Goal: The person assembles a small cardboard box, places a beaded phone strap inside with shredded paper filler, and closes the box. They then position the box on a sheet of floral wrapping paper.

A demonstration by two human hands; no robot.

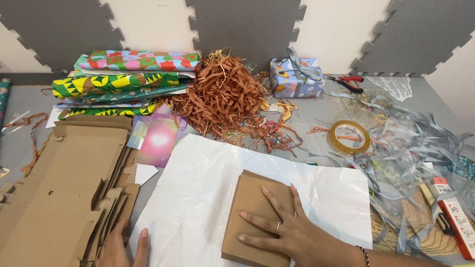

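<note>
Resting flat on the white sheet of paper (198, 198) is a small brown cardboard box (252, 212), and it sits near the bottom middle of that sheet. The right hand (284, 232) lies on top of the box with its fingers spread out and loose, pressing down, not gripping. The left hand (123, 247) lies open too, at the bottom left edge of the white sheet, touching the paper and the stack of flat brown cardboard cut-outs (64, 188) beside it.

It looks like the box is being placed and held steady on the paper, so the wrapping step seems to be just starting. The next move would likely need one edge of the paper lifted up and folded over the box while the other hand keeps the box from sliding.

Just past the top of the white sheet is a pile of brown paper shreds (222, 94). Up and left of the sheet are folded bright patterned papers (123, 79). Up and right of it sits a round roll of clear tape (350, 137), and farther back a small blue wrapped gift box (296, 76) and red-handled pliers (346, 81). Right of the sheet is a tangle of silver ribbon (420, 143).
</note>
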